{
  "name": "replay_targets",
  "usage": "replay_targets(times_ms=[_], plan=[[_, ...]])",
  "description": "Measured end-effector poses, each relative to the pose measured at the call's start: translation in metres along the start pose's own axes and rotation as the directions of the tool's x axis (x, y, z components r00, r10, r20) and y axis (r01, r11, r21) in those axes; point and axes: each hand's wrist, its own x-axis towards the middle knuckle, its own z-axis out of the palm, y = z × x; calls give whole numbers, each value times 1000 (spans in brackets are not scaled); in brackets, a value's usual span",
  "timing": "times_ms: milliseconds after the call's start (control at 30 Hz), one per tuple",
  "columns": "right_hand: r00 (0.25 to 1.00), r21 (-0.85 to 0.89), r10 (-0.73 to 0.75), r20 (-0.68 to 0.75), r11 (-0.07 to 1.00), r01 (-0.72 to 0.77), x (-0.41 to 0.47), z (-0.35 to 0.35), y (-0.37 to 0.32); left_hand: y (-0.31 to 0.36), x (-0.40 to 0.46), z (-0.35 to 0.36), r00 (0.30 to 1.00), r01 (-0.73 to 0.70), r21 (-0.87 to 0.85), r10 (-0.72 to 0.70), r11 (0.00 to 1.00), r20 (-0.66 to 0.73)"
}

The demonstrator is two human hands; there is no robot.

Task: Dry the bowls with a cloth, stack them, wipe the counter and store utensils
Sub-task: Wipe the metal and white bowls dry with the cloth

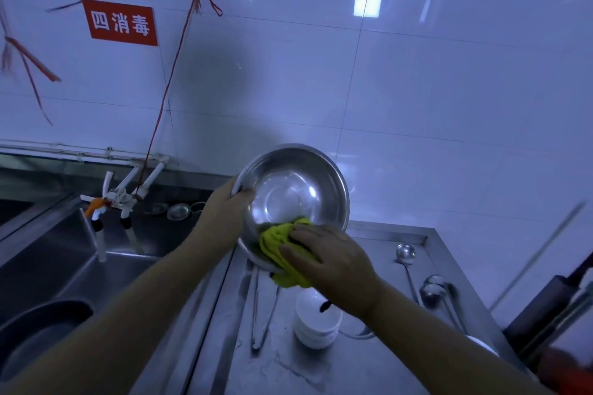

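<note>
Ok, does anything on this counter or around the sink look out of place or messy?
Mostly normal. The steel counter shows dull smears and streaks near the tongs, so it is not yet wiped. Red strings trail loosely from a wall hook down to the taps, which looks improvised. No spill or damage shows.

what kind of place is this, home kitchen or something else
Most likely a commercial or canteen kitchen, not a home one: a deep stainless steel sink, a steel counter with long ladles lying on it, and a red wall sign on white tiles.
</note>
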Motion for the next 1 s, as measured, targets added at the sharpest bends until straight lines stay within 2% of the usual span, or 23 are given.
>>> replay_targets(times_ms=[67,167,200,267,300,333,367,400,433,500,567,633,700,767,833,867,900,1000], plan=[[996,-31,-86,10,996,86,-7,-6,14,-2,6,-11,991,37,76,-46,996,123],[994,12,-90,62,996,89,-6,-10,23,-9,13,-18,946,85,59,-99,995,308],[993,28,-73,94,997,70,-5,-11,24,-12,16,-19,938,71,100,-101,992,332],[988,80,-21,155,997,8,-4,-14,26,-17,16,-24,964,-22,356,-74,934,254],[983,108,15,183,993,-35,-4,-16,29,-19,13,-25,979,-126,525,21,842,200],[976,129,49,211,989,-78,-4,-19,32,-20,6,-26,960,-279,664,194,694,201],[968,143,79,240,983,-115,-3,-21,34,-19,-1,-24,891,-433,753,359,496,277],[958,156,96,270,978,-142,-1,-22,34,-17,-7,-21,802,-550,779,449,300,393],[950,173,102,294,972,-158,2,-22,33,-16,-12,-17,719,-635,758,475,151,507],[943,220,106,316,958,-182,8,-22,29,-16,-15,-8,591,-733,679,465,-29,659],[948,265,123,294,942,-204,12,-24,25,-12,-14,-4,536,-760,643,469,-94,702],[957,298,181,226,923,-245,9,-26,25,-11,-13,-4,547,-766,641,487,-38,682],[947,332,301,111,887,-321,3,-29,24,-13,-14,-6,628,-739,664,475,114,616],[884,402,466,-38,817,-414,-2,-32,20,-17,-16,-8,757,-646,669,424,368,497],[764,482,632,-133,714,-508,-4,-35,18,-23,-18,-6,887,-451,543,289,709,359],[706,506,696,-135,661,-554,-3,-37,17,-25,-20,-3,924,-350,427,234,834,301],[670,511,735,-104,617,-598,1,-39,17,-26,-23,1,948,-270,314,196,910,250],[686,491,717,127,555,-671,16,-33,12,-27,-27,16,984,-67,47,58,997,170]])
